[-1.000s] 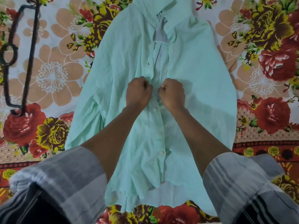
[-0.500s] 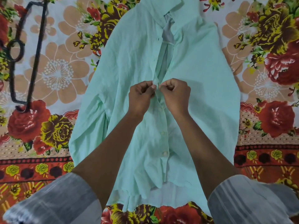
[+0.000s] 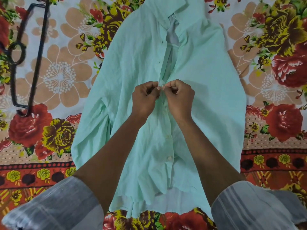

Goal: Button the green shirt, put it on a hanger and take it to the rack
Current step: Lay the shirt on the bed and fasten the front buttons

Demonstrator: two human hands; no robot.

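- The green shirt (image 3: pixel 207 97) lay flat, front up, on a floral bedsheet (image 3: pixel 63 77), its collar on the far side of the hands and its hem on the near side, between the two forearms.
- The left hand (image 3: pixel 144 98) was curled, thumb and fingers pinching the left edge of the shirt's front opening.
- The right hand (image 3: pixel 180 97) was curled likewise, pinching the right edge of the opening; the fingertips of the two hands met over the placket.
- Whether a button sat between the fingertips was too small to tell.
- Below the hands, toward the person, the placket was closed, with three white buttons (image 3: pixel 169 158) showing in a line.
- Beyond the hands the front lay open up to the collar, a paler inner layer showing in the gap.
- A black hanger (image 3: pixel 35 63) lay on the bedsheet well to the left of the left hand, apart from the shirt.
- Pale striped sleeves (image 3: pixel 54 206) covered both arms above the elbows.
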